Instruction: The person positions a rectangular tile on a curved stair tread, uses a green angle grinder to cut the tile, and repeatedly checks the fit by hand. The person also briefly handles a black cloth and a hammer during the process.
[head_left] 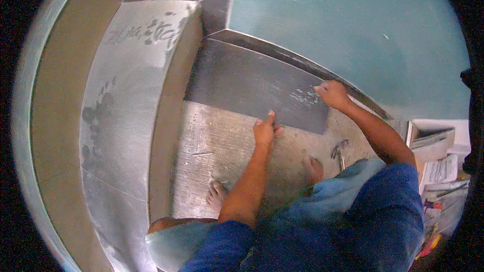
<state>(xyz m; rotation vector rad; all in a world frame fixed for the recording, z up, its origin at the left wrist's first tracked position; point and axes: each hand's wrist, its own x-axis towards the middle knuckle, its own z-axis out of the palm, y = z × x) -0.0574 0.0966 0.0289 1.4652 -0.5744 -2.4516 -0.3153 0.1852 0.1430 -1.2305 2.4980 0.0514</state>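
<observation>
A dark grey rectangular tile (242,78) lies at floor level, its left end against the step and its far long edge along the wall's dark skirting. White smudges mark its right part. My left hand (265,130) is closed on the near long edge, one digit on top and the others at or below the rim. At the far right corner, my right hand (333,94) is curled closed on the tile, its underside fingers hidden.
Left rises a tiled step (121,106) with a beige riser (171,116). A hammer (340,153) and a thin pencil-like stick (202,154) lie on the rough floor (201,126) near my bare feet. A teal wall (343,25) stands ahead; boxes and papers (438,168) sit far right.
</observation>
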